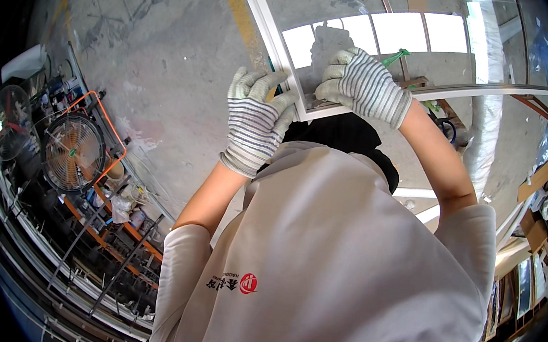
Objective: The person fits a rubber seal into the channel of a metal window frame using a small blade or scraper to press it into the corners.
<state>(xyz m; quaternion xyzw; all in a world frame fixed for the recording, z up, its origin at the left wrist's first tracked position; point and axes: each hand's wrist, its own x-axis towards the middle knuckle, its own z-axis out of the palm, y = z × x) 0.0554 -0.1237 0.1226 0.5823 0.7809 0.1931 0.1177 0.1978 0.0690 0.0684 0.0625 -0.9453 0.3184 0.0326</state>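
Observation:
A glass panel with a pale metal frame lies in front of me, one corner pointing toward my body. My left hand, in a striped knit glove, is at the outer side of the frame near that corner. Its thumb and fingers are bent around a small yellowish thing, partly hidden and too small to name. Over the glass, on the inner side of the corner, is my right hand in a matching glove. Its fingers are curled closed; what they hold, if anything, is hidden.
A round floor fan stands at the left beside a rack with long bars. A green tie shows near the glass. Right of it runs a plastic-wrapped bundle. Cardboard pieces lie at the far right.

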